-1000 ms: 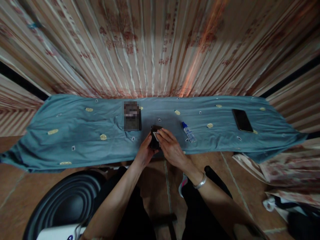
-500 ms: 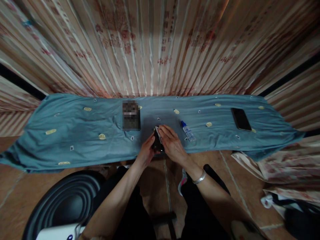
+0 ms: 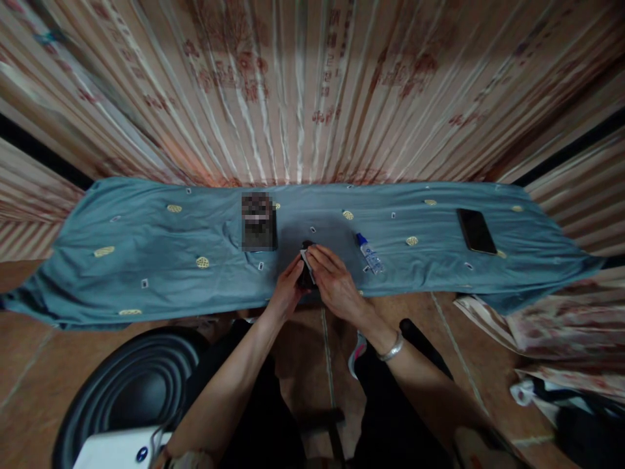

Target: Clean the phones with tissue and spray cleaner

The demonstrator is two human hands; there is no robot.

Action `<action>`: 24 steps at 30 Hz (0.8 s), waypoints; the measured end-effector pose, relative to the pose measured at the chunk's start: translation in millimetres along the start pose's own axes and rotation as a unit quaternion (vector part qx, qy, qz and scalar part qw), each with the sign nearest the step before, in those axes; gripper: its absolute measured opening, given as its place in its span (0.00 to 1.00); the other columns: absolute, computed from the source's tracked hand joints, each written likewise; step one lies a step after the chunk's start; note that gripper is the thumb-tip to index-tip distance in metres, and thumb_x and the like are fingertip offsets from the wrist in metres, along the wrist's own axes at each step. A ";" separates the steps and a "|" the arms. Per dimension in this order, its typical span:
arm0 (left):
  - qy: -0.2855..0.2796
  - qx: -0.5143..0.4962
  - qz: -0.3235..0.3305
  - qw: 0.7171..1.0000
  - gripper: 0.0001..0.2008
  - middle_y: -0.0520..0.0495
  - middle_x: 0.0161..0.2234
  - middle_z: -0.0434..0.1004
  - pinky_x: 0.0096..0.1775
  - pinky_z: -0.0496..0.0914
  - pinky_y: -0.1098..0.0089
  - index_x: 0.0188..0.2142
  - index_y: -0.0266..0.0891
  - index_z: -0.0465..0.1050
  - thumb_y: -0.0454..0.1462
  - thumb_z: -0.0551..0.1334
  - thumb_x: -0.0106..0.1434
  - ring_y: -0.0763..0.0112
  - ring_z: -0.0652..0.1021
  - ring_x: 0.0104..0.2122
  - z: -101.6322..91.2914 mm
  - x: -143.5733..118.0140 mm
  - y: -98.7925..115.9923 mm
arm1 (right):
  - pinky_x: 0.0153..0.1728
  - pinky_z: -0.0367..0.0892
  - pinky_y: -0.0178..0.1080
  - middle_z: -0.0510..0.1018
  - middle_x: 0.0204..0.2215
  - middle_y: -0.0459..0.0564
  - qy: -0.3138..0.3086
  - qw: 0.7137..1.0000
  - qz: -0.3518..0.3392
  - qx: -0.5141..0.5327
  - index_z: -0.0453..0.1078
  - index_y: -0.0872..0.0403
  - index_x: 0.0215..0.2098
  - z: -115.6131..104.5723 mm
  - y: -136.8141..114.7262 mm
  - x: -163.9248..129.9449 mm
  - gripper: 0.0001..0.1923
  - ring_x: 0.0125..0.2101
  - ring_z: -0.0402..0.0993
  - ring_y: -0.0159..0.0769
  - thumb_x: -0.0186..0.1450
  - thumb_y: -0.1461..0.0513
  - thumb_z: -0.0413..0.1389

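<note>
My left hand (image 3: 288, 288) is closed around the lower left side of a small dark object (image 3: 307, 280), just above the near edge of the table. Its exact kind is hidden by my fingers. A thin whitish piece (image 3: 305, 257), like a cloth or wipe, lies against its upper face. My right hand (image 3: 334, 277) presses that piece down with its fingers together. To the right of my hands, a clear bottle with a blue cap (image 3: 370, 253) lies on its side.
A blue patterned cloth (image 3: 170, 234) covers the long table. A dark box, blurred out (image 3: 258, 225), stands behind my left hand. At the right lies a black phone (image 3: 476, 231). A black ribbed round seat (image 3: 81, 397) with a white device (image 3: 114, 449) stands lower left; curtains (image 3: 293, 98) hang behind.
My right fingers have shifted slightly over the dark object, and more of the whitish piece's tip shows on the left. The whole view has moved a little.
</note>
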State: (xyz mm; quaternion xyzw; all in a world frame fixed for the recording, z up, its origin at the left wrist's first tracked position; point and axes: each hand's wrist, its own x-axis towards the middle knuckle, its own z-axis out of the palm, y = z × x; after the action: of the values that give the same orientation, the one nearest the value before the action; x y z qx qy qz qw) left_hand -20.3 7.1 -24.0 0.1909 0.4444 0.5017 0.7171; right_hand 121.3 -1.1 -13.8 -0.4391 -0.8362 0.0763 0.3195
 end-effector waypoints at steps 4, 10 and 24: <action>0.008 -0.034 0.016 0.999 0.22 0.47 0.42 0.82 0.28 0.71 0.73 0.51 0.40 0.77 0.40 0.70 0.56 0.70 0.78 0.33 -3.4 3.7 2.0 | 0.65 0.62 0.52 0.69 0.62 0.61 -0.007 1.000 -0.025 -0.006 0.62 0.63 0.65 2.9 -7.7 -2.0 0.25 0.66 0.58 0.46 0.72 0.69 0.41; -0.017 -0.073 0.052 0.996 0.19 0.44 0.46 0.82 0.51 0.71 0.68 0.49 0.37 0.77 0.38 0.69 0.58 0.66 0.79 0.48 -3.5 6.4 4.6 | 0.64 0.63 0.52 0.70 0.61 0.61 -0.016 0.999 -0.033 -0.011 0.64 0.63 0.64 4.8 -14.2 -3.5 0.24 0.64 0.60 0.47 0.72 0.66 0.45; 0.009 -0.056 0.065 0.996 0.26 0.47 0.50 0.81 0.54 0.69 0.68 0.59 0.42 0.69 0.36 0.66 0.61 0.69 0.79 0.49 2.6 5.7 4.8 | 0.61 0.67 0.51 0.74 0.58 0.60 0.019 0.999 -0.023 -0.026 0.67 0.60 0.62 7.5 -9.5 -6.8 0.22 0.59 0.68 0.47 0.71 0.64 0.50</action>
State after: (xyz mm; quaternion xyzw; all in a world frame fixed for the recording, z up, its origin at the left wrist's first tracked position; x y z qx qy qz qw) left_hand -20.3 14.7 -21.7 0.1740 0.4089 0.5731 0.6886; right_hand 113.0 -11.1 -19.0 -0.4294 -0.8414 0.0393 0.3257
